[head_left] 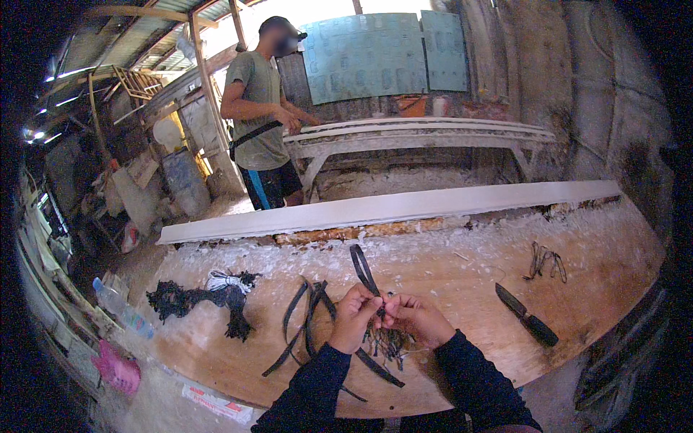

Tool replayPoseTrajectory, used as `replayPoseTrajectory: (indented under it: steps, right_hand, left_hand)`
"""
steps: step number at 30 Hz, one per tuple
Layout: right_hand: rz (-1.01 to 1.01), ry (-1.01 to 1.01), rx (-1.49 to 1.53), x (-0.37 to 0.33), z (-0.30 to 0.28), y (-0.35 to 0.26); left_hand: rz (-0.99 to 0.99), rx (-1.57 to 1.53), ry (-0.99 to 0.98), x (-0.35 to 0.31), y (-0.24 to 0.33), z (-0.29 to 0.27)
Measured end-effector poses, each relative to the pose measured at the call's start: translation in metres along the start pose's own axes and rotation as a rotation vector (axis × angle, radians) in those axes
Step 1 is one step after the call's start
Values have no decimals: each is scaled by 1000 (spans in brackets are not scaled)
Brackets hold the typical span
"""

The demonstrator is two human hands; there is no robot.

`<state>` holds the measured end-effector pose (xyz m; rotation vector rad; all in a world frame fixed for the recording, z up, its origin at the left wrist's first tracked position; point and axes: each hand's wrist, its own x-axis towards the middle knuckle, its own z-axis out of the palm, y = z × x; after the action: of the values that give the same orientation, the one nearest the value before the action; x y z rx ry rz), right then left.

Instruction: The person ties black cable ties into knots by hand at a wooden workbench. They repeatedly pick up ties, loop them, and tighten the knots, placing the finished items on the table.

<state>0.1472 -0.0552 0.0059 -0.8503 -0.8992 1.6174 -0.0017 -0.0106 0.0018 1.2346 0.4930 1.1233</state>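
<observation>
A narrow black strap (364, 270) is folded into a loop that stands up above my fingers. My left hand (355, 315) pinches it near the base of the loop. Closed against the same spot, my right hand (420, 317) has its fingertips on the strap's lower end; any finer cord there is too small to tell. Below both hands lies a bunch of thin dark cords (388, 348), partly hidden by them. Several loose black strips (309, 325) lie crossed on the wooden tabletop (462, 289), left of and under my left forearm.
A black knife (527, 315) lies to the right. Beyond it is a small tangle of thin cord (545, 262). Dark cord bundles (195, 299) with a white cord (227, 280) rest at left. A long white moulding (390, 209) spans the far edge; a person (256, 108) stands behind it.
</observation>
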Motion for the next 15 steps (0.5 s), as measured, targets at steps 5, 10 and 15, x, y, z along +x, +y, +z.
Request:
replayPoseTrajectory:
  steps: [5,10,15]
  right_hand:
    - [-36,43,151,4,1,7]
    - [-163,78,197,5,3,9]
    - [-238,107,162,0,11,5]
  left_hand:
    - [9,-50,-7,0,3,2]
    - [-81,-75,-9,-2,9,5]
    - [-133,-102,-22,-1,16,5]
